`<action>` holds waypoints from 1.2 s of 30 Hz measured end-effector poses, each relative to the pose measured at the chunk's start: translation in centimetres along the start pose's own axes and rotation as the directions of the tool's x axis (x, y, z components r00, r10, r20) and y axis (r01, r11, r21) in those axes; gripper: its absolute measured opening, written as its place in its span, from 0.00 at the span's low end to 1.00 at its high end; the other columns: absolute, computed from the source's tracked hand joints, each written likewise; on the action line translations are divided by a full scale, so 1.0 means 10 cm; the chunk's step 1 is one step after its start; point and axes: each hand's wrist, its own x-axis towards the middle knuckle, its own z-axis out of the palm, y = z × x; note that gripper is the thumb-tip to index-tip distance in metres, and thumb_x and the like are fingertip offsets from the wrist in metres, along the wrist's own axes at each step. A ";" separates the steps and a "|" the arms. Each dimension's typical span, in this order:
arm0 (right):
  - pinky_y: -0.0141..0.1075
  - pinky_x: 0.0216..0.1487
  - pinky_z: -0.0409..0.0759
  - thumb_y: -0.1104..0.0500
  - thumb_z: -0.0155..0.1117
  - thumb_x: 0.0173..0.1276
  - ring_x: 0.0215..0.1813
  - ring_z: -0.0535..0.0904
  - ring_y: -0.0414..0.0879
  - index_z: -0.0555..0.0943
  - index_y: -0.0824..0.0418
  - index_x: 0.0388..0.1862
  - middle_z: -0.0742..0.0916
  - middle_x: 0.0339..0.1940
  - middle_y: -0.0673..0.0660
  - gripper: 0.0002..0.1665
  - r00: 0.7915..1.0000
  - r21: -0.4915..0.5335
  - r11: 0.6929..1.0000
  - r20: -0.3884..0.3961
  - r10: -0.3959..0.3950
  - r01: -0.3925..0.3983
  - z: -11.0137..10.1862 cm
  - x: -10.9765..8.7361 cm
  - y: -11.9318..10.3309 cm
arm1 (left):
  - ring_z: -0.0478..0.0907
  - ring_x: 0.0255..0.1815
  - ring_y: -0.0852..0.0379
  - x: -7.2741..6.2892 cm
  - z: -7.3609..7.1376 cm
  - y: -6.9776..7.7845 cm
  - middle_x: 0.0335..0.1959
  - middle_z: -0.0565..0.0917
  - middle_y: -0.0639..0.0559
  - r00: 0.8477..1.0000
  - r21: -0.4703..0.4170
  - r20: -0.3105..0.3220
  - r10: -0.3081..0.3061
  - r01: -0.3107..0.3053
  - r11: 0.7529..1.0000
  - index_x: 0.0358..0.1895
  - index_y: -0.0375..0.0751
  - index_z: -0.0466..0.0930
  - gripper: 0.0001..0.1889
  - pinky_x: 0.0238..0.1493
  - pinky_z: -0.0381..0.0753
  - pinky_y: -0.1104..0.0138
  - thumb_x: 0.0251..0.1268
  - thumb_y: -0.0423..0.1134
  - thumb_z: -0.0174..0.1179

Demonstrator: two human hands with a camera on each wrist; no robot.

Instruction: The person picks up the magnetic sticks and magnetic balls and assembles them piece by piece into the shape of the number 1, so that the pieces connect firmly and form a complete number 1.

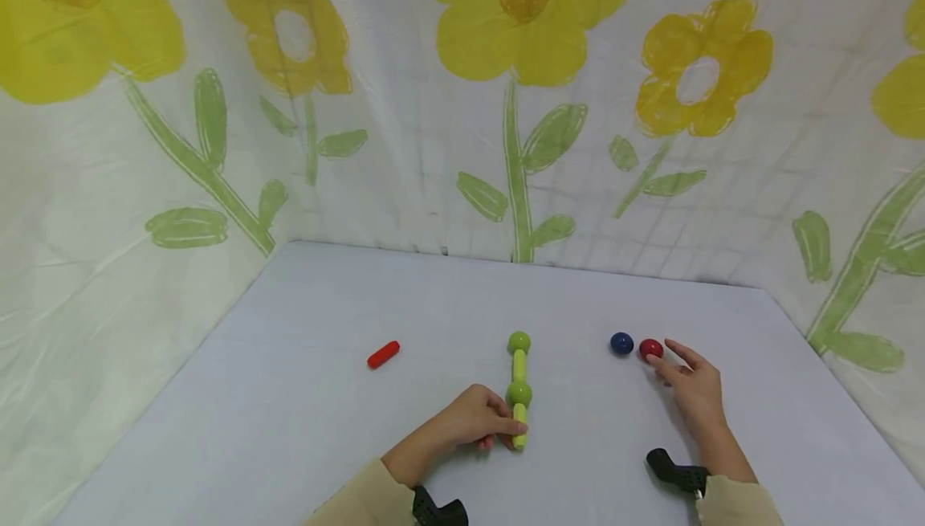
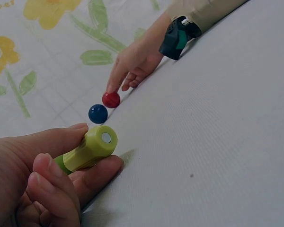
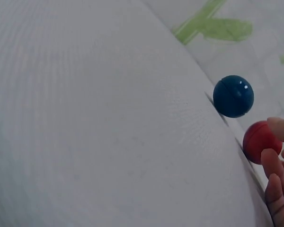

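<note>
My left hand (image 1: 473, 417) pinches the lower light-green magnetic rod (image 1: 519, 413) between thumb and fingers. This rod is the near end of a straight chain: a green ball (image 1: 519, 393), another light-green rod (image 1: 519, 365) and a far green ball (image 1: 519, 341). In the left wrist view, a silvery disc shows on the end of the held rod (image 2: 95, 144). At the right, my right hand (image 1: 697, 389) reaches to a red ball (image 1: 651, 348), thumb touching it and the index finger extended beside it. A dark blue ball (image 1: 621, 344) lies just left of the red one.
A short red rod (image 1: 384, 354) lies on the white table (image 1: 289, 430), left of the chain. A white curtain (image 1: 390, 173) with painted yellow flowers hangs behind the table's far edge. Black devices are strapped on the wrists, the right one (image 1: 675, 471) near the table's front.
</note>
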 end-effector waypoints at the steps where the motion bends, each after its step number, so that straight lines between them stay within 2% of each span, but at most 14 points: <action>1: 0.32 0.29 0.66 0.52 0.65 0.69 0.28 0.75 0.34 0.66 0.66 0.71 0.85 0.25 0.45 0.37 1.000 0.000 1.000 -0.002 -0.006 0.006 0.00 0.00 0.01 | 0.63 0.09 0.66 0.00 0.00 0.00 0.16 0.82 0.51 1.000 0.003 -0.002 -0.001 0.001 1.000 0.26 0.36 0.83 0.09 0.12 0.61 0.77 0.56 0.37 0.71; 7: 0.30 0.26 0.68 0.55 0.67 0.68 0.27 0.75 0.32 0.65 0.68 0.71 0.84 0.24 0.43 0.38 0.999 0.002 0.999 -0.010 -0.040 0.040 0.01 0.02 0.03 | 0.62 0.09 0.66 0.00 0.00 0.01 0.16 0.82 0.52 1.000 0.015 -0.003 -0.006 0.006 1.000 0.26 0.36 0.82 0.09 0.11 0.61 0.77 0.57 0.37 0.71; 14: 0.29 0.24 0.67 0.55 0.66 0.68 0.26 0.73 0.35 0.68 0.68 0.69 0.83 0.24 0.46 0.35 0.996 -0.042 0.996 -0.028 -0.079 0.078 0.04 0.05 0.07 | 0.62 0.09 0.66 0.01 0.01 0.00 0.16 0.82 0.51 1.000 0.012 0.000 -0.009 0.009 1.000 0.26 0.36 0.81 0.09 0.11 0.60 0.77 0.57 0.37 0.71; 36: 0.29 0.25 0.67 0.56 0.66 0.68 0.25 0.71 0.39 0.70 0.69 0.67 0.81 0.23 0.50 0.32 0.992 -0.110 0.987 -0.028 -0.120 0.116 0.06 0.06 0.07 | 0.62 0.09 0.67 0.01 0.03 0.01 0.15 0.82 0.52 1.000 0.027 -0.018 -0.019 0.020 0.999 0.25 0.37 0.81 0.09 0.11 0.60 0.77 0.56 0.36 0.71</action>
